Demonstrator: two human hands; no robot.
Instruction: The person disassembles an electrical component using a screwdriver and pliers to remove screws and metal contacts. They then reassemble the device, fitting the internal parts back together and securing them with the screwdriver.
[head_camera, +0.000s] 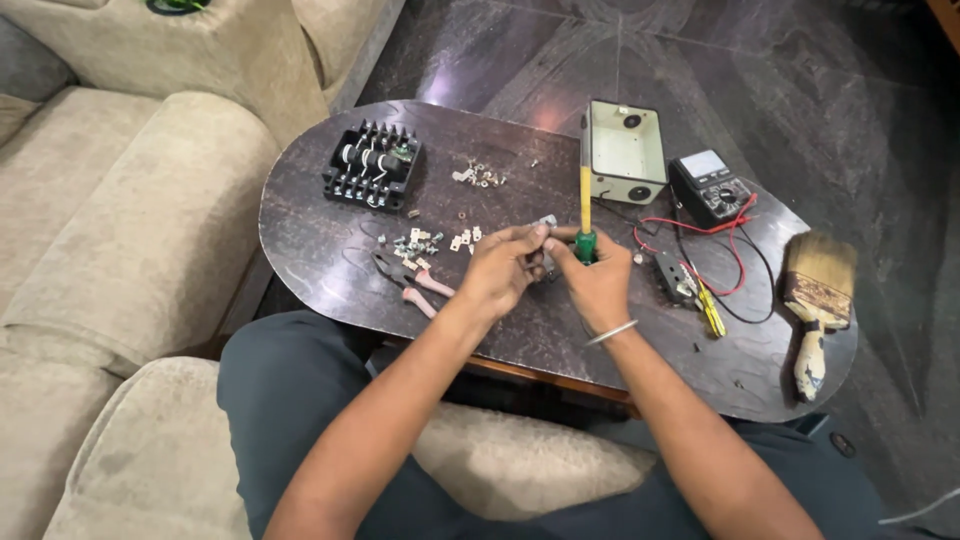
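Observation:
My left hand (500, 270) pinches a small grey metal part (546, 224) over the dark oval table (320, 230). My right hand (598, 280) grips the green handle of a screwdriver (585, 215), whose yellow shaft points up and away from me. The two hands meet at the small part, which is mostly hidden by my fingers. A thin bangle sits on my right wrist.
On the table lie pink-handled pliers (415, 285), scattered small screws and terminals (435, 240), a black coil block (372, 165), an open cream metal box (624, 152), a multimeter (708, 187) with red and black leads, and a paintbrush (818, 300). A beige sofa (120, 230) stands left.

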